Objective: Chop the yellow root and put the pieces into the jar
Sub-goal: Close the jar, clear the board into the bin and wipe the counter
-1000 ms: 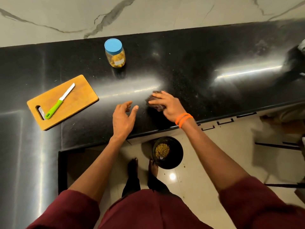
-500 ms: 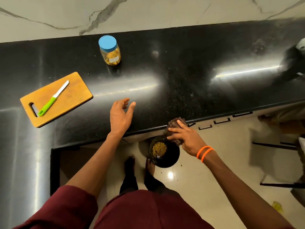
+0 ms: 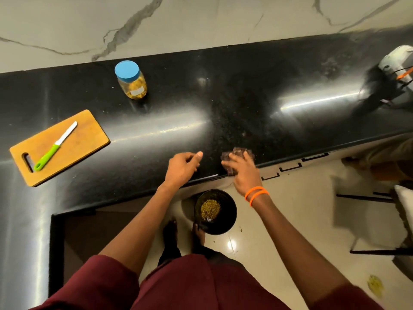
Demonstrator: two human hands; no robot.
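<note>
Right hand: the right hand [image 3: 242, 173] lies on a dark cloth [image 3: 237, 154] at the desk's [image 3: 245, 104] front edge, fingers bent over it and gripping it; two orange bands [image 3: 256, 195] circle the wrist.
Left hand: the left hand [image 3: 182, 167] hovers just left of the cloth, fingers loosely curled, holding nothing.
Jar: the jar [image 3: 132, 80] stands upright at the back of the desk, well apart from the cloth, blue lid on, yellow pieces inside.
Label: a pale sticker on the jar, too small to read.
Board: the chopping board [image 3: 80, 142] lies far left of the cloth, a green-handled knife [image 3: 55, 146] on it.
Bowl: a black bowl [image 3: 215, 212] with yellowish scraps sits on the floor below the cloth.
Change: half a second ago the cloth was held over the bowl; it is now back on the desk edge, and the left hand's fingers have curled in.
</note>
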